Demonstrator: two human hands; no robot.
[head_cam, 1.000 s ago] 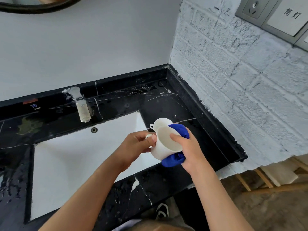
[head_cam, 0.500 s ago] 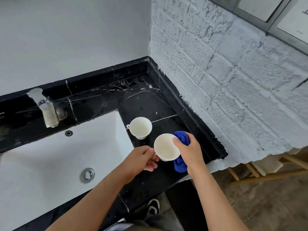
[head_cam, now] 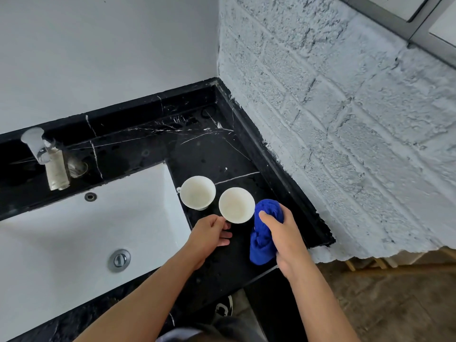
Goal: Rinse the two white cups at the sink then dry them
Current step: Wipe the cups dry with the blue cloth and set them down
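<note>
Two white cups stand upright side by side on the black marble counter point(head_cam: 209, 154), just right of the sink. The farther cup point(head_cam: 197, 192) stands alone with its handle toward the basin. My left hand point(head_cam: 209, 236) pinches the handle of the nearer cup point(head_cam: 236, 204), whose base is hidden by its bowl. A bunched blue cloth point(head_cam: 261, 245) lies against the counter right of that cup, gripped by my right hand point(head_cam: 283, 233). Both cups look empty.
The white sink basin point(head_cam: 74, 230) with its metal drain plug point(head_cam: 119, 259) lies to the left, under a faucet point(head_cam: 55, 166). A rough white brick wall point(head_cam: 345, 132) borders the counter on the right. The counter's front edge runs just below the cloth.
The cup I held against the cloth has come down beside the other cup. My right hand has pulled the cloth off it and lowered it to the counter. The view shifted right.
</note>
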